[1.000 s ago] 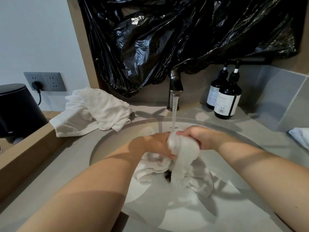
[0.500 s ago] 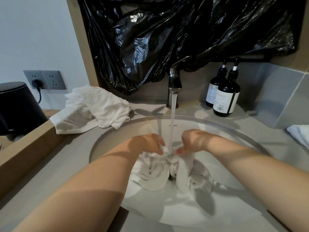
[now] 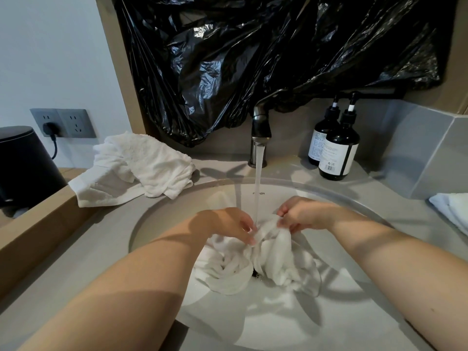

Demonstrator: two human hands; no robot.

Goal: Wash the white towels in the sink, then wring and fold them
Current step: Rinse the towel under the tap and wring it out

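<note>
Pinching towel (image 3: 278,259) — sink (image 3: 174,219) stamped "F…NZA"

Faucet (image 3: 260,130) top hidden under black plastic sheet (image 3: 228,72). Far R of faucet: white towel (image 3: 453,211) cut by frame edge; far L: black container (image 3: 22,160) cut too. Rear bottle (image 3: 320,138) R of faucet partly behind front bottle (image 3: 339,153), labels unreadable. Drain (image 3: 256,272) below faucet mostly under wet towel (image 3: 276,259).

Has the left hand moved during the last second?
Yes. The left hand has shifted slightly left, beside the stream from the faucet, apart from the right hand; earlier they met under it on the towel.
</note>
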